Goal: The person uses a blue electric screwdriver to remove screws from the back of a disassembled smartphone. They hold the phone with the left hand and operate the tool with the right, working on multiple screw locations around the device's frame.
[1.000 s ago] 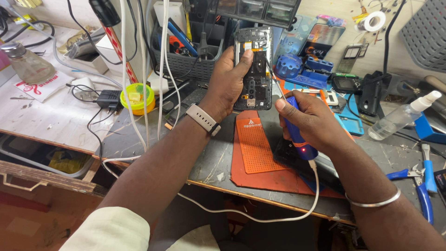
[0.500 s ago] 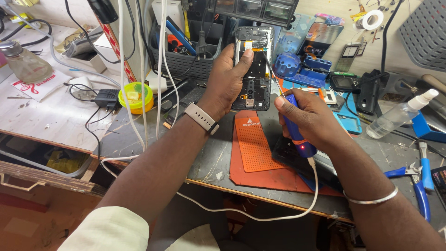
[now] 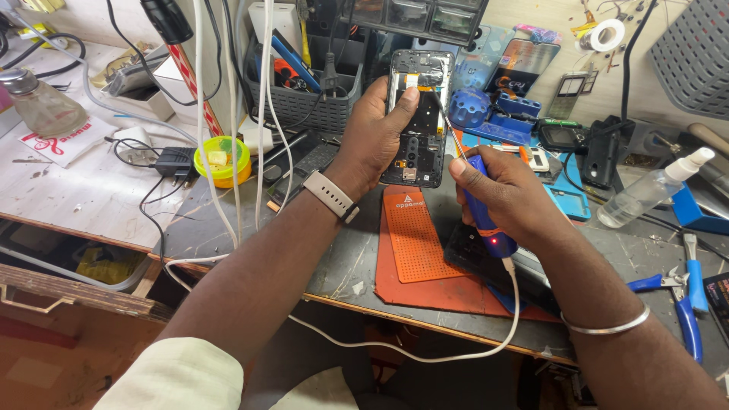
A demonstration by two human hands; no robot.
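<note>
My left hand (image 3: 380, 133) holds an opened phone (image 3: 418, 114) upright above the bench, its back cover off and its inner parts showing. My thumb lies across the upper part of the phone. My right hand (image 3: 505, 193) grips a blue electric screwdriver (image 3: 486, 209) with a red light and a white cable. Its thin bit (image 3: 454, 140) points up and left to the phone's right edge. Under both hands lies an orange work mat (image 3: 414, 243).
A grey basket (image 3: 304, 110) of tools stands behind the phone. A yellow-green tub (image 3: 222, 161) and a glass bottle (image 3: 42, 106) sit at the left, white cables (image 3: 235, 114) hang down. At the right are a spray bottle (image 3: 653, 190) and blue-handled pliers (image 3: 687, 292).
The phone and both hands have stayed nearly in place. The screwdriver bit has shifted slightly along the phone's right edge.
</note>
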